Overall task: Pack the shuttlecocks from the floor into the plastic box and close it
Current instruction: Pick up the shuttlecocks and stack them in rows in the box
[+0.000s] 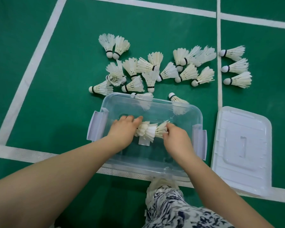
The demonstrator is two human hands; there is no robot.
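Observation:
A clear plastic box [184,111] stands open on the green floor in front of me. Both hands reach into it. My left hand [123,130] and my right hand [176,139] hold the two ends of a nested row of white shuttlecocks [150,131] low inside the box. Several loose shuttlecocks [155,69] lie scattered on the floor just beyond the box, and three more [235,66] lie to the right of a white court line. The box lid [242,148] lies flat on the floor to the right of the box.
White court lines [28,74] cross the green floor on the left, behind and under the box. My knee in patterned cloth [169,206] sits just below the box's near edge. Latches [95,127] hang open on both short sides of the box.

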